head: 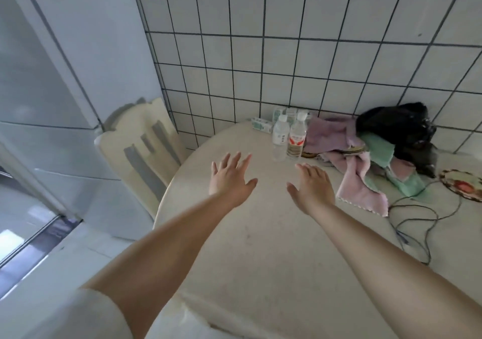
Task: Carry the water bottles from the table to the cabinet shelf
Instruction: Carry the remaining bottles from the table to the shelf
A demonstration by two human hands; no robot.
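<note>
Both hands empty, fingers spread: left hand [229,178] takes clear bottle [280,138], right hand [311,187] red-label bottle [296,139], gripping mid-body, lifting straight.

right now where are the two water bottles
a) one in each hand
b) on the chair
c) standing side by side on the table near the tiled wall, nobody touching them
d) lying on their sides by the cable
c: the white-label bottle and red-label bottle stand upright on the table, while the left hand and right hand hover open short of them.
</note>
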